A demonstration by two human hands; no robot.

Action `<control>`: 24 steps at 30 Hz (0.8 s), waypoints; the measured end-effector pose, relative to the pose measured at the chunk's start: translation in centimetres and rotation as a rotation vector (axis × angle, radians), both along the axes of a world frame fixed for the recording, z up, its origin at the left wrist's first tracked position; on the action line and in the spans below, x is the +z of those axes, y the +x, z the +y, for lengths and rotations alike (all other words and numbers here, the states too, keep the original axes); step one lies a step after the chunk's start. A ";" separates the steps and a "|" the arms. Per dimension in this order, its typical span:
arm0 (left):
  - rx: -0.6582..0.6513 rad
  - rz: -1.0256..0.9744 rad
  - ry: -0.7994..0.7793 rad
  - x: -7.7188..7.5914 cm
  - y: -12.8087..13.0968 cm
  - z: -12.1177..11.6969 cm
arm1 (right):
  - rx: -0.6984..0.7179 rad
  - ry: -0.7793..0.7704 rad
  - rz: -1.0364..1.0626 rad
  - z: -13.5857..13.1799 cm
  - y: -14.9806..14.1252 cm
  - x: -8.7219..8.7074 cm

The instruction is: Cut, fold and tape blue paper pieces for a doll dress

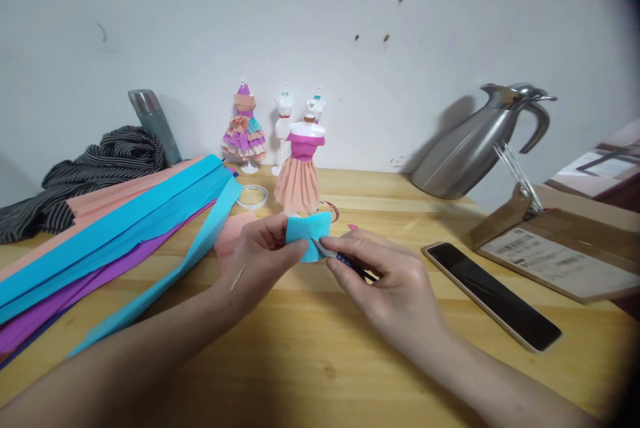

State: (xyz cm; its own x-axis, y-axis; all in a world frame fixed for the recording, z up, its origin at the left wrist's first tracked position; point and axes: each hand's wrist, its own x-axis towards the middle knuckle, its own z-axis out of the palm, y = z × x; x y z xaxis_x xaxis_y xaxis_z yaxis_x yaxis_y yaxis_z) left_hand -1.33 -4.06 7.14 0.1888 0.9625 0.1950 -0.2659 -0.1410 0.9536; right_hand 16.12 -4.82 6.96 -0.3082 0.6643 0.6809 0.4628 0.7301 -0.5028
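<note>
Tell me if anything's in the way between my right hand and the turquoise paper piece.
Only the dark-handled tool in your right hand, its tip at the front of the turquoise paper piece. Nothing else visible intervenes; your left hand grips the left side, thumb close to that tip.

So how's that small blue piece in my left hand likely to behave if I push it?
The blue piece looks thin, so it's probably light. Its wavy top edge suggests it's floppy, likely bending beyond the left hand.
</note>
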 end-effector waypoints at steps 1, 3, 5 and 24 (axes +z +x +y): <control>0.007 -0.001 -0.002 0.1 0.0 0.0 | 0.000 0.006 -0.005 0.0 0.0 0.0; 0.024 0.006 -0.009 0.3 0.1 -0.1 | 0.004 0.021 -0.013 0.0 0.0 0.1; 0.044 0.024 -0.017 0.5 0.1 -0.1 | 0.014 0.035 -0.021 0.0 0.0 0.1; 0.452 0.696 1.073 -1.0 -0.8 -0.2 | 0.084 -0.487 0.345 -0.1 -0.9 -0.1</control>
State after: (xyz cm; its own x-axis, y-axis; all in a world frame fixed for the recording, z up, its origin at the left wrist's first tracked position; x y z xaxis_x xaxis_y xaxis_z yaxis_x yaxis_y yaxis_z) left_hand -2.15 -4.28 6.11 0.2652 0.4017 0.8765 0.4894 -0.8394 0.2366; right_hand 15.26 -4.92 6.89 -0.1881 0.9078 0.3748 0.1639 0.4053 -0.8994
